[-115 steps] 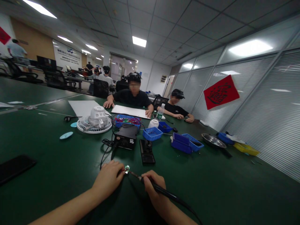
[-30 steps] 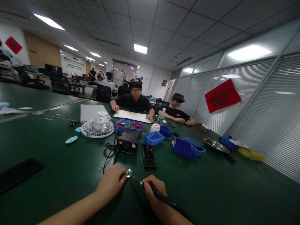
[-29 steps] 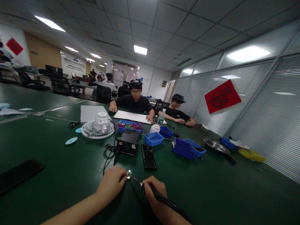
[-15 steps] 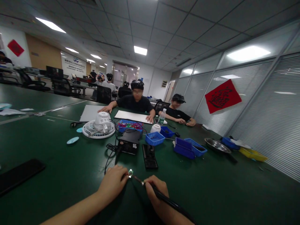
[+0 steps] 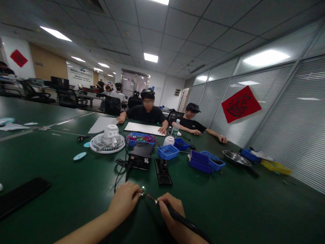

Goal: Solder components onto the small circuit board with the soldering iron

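Between the thumb and fingers of my left hand (image 5: 125, 200) is a small green circuit board (image 5: 143, 190), pinched at its left edge. My right hand (image 5: 172, 210) is closed round the black handle of a soldering iron (image 5: 177, 216). The iron's tip points left and reaches the board or very near it; contact is too small to tell. Just beyond my hands stands a black soldering station (image 5: 139, 157), cables at its left side. To its right lies a black iron stand (image 5: 163, 172).
A white fan part (image 5: 108, 140) sits beyond my left hand. Blue bins (image 5: 168, 152), one with red wires (image 5: 141, 138), stand mid-table. At right are a metal pan (image 5: 237, 158) and a yellow tray (image 5: 276, 167). A black slab (image 5: 24, 196) lies left. Two people sit opposite.
My hands keep their hold, with the board and iron shifted slightly in view. Opposite, one person's hand lifts a grey sheet's edge; the other person's arm has stretched to the right.
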### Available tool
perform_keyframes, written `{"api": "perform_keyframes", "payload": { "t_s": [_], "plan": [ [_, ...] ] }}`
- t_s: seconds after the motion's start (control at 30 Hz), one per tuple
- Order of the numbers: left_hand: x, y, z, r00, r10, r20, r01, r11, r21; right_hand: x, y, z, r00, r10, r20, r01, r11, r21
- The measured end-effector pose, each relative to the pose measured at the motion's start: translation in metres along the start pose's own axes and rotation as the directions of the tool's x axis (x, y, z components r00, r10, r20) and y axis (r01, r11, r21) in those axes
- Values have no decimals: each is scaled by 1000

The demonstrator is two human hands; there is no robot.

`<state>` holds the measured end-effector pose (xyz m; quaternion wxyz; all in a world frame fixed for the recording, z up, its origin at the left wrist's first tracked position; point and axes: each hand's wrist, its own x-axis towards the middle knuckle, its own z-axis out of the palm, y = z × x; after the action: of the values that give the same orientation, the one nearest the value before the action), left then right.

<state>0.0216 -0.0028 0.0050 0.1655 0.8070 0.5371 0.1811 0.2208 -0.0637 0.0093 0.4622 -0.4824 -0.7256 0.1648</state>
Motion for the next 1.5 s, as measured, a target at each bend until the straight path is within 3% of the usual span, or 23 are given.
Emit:
{"api": "perform_keyframes", "payload": {
  "t_s": [0.4, 0.53, 0.77, 1.5],
  "plan": [
    [0, -1, 3, 1000, -24, 11, 24, 1000, -8, -3, 11, 2, 1000, 27, 8, -27, 1000, 2],
    [1, 1, 3, 999, -42, 16, 42, 999, 0, -5, 18, 4, 998, 0, -55, 1, 1000, 20],
    [-2, 3, -2, 999, -21, 31, 21, 1000, 10, -4, 1, -2, 996, 84, 22, -85, 996, 14],
    [-2, 2, -8, 999, -33, 23, 33, 999, -8, -4, -7, -6, 999, 16, 44, -17, 999, 37]
  ]
}}
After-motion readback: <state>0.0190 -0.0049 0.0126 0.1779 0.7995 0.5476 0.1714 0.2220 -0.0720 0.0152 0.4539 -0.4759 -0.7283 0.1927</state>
